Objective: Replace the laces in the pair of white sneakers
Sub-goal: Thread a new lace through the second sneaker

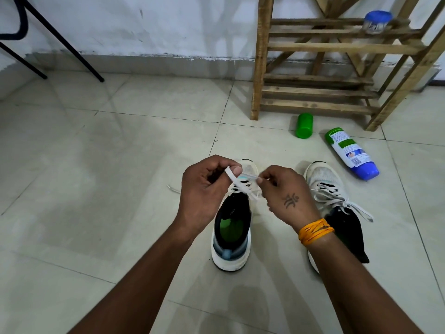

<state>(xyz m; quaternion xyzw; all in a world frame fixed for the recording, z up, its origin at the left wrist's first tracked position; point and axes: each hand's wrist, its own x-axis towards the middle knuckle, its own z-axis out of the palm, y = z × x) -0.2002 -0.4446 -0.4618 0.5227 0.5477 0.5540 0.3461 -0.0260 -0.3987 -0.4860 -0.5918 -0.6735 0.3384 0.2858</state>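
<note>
1. White sneaker (231, 237) stands on the tiled floor (96, 189); its partner (330, 186), laced, sits just right of it.
2. Left hand (204, 189) pinches a flat white lace (234, 180) above the sneaker's eyelets, fingers curled.
3. Right hand (286, 191) pinches the same lace beside it.
4. Bottle (351, 153) lies beyond the partner; label print unreadable.
5. Green cup (304, 125) lies before the wooden rack (337, 68).
</note>
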